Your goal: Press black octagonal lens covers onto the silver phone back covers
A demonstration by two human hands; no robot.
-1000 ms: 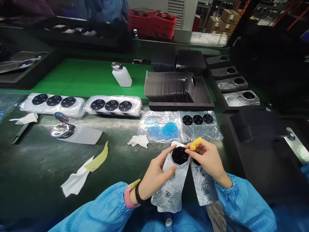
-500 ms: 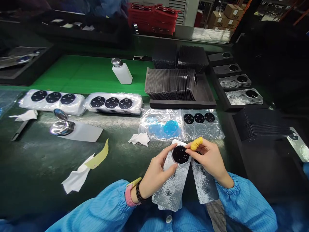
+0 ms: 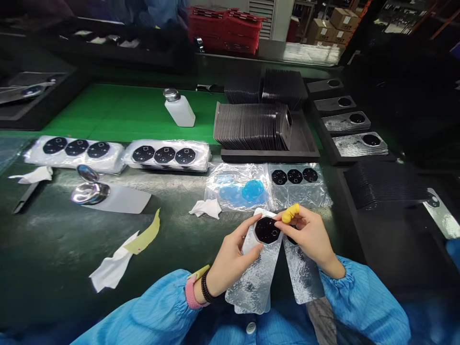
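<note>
My left hand (image 3: pixel 232 256) grips a silver textured back cover (image 3: pixel 257 273) by its upper edge, thumb and fingers curled round it. A black octagonal camera piece (image 3: pixel 268 230) sits on the cover's top end. My right hand (image 3: pixel 311 237), with a yellow finger cot (image 3: pixel 290 213) on one finger, pinches the octagonal piece at its right side. A second silver cover (image 3: pixel 304 275) lies under my right hand.
Clear bags of black octagonal pieces (image 3: pixel 294 177) and blue discs (image 3: pixel 247 191) lie just beyond my hands. A tray of stacked dark covers (image 3: pixel 251 127) stands behind, more covers at right (image 3: pixel 359 143). White wipes (image 3: pixel 206 208), a solvent bottle (image 3: pixel 179 110) and a metal dish (image 3: pixel 89 191) lie left.
Both hands stay on the cover and the octagonal piece, with only small shifts. The view has moved slightly.
</note>
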